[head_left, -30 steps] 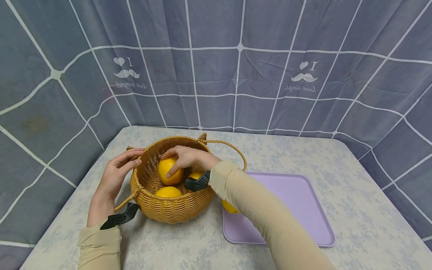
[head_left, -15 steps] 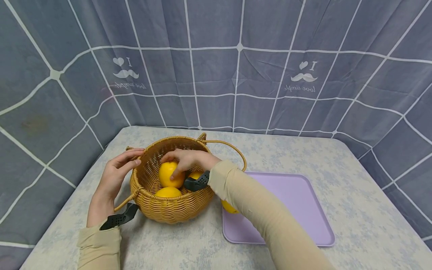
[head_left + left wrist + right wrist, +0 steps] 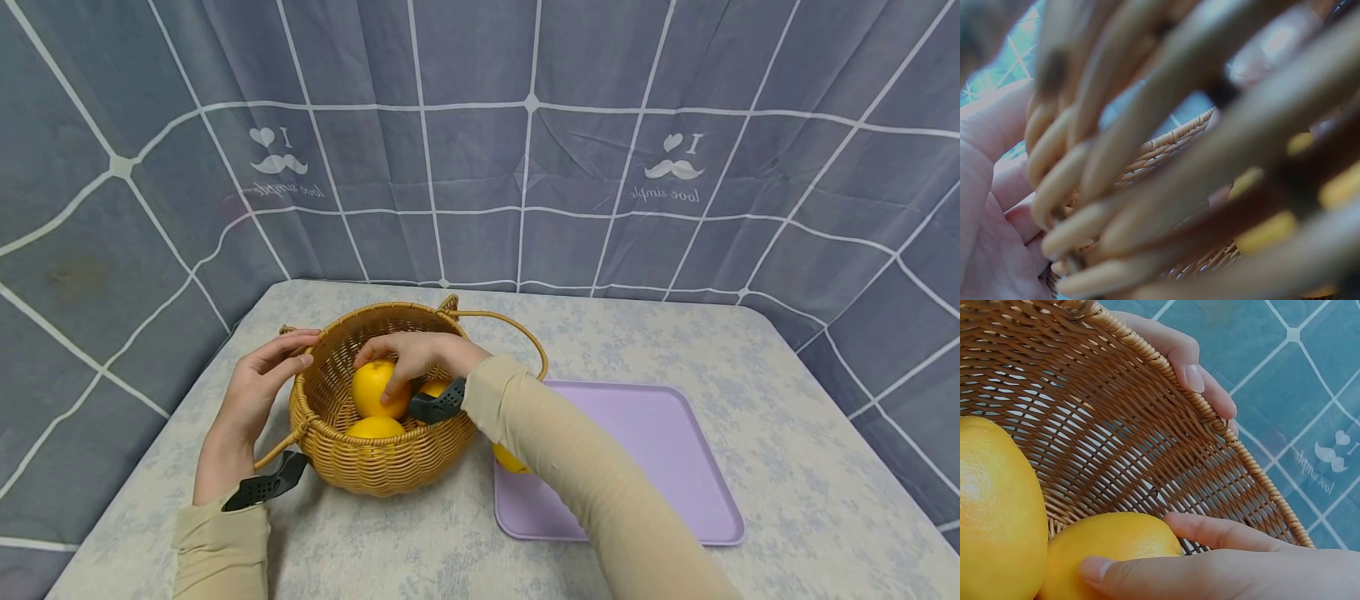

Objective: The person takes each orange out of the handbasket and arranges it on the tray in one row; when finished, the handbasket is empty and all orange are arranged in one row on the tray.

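Observation:
A round woven wicker basket (image 3: pixel 382 467) stands left of centre, with several yellow-orange oranges inside. My left hand (image 3: pixel 258 383) grips its left rim, the thumb and fingertips over the edge. Inside the basket, my right hand (image 3: pixel 420 354) holds an orange (image 3: pixel 371 390) from above, thumb on the near side and fingers on the far side. Another orange (image 3: pixel 375 427) lies at the near wall, and one more orange (image 3: pixel 435 389) shows partly behind the wrist strap. In the right wrist view the held orange (image 3: pixel 1129 534) sits low against the woven bottom, beside a larger-looking orange (image 3: pixel 997 506).
To the right lies a flat lilac tray (image 3: pixel 667 450); a yellow fruit (image 3: pixel 510 460) on its left part is mostly hidden by my right sleeve. The basket's thin handle (image 3: pixel 517 329) sticks out to the right. A grey checked curtain (image 3: pixel 480 167) hangs behind the pale table (image 3: pixel 817 467).
The orange under my right hand has sunk slightly and come a little nearer, the fingers still round it. My left hand and the basket have stayed in place.

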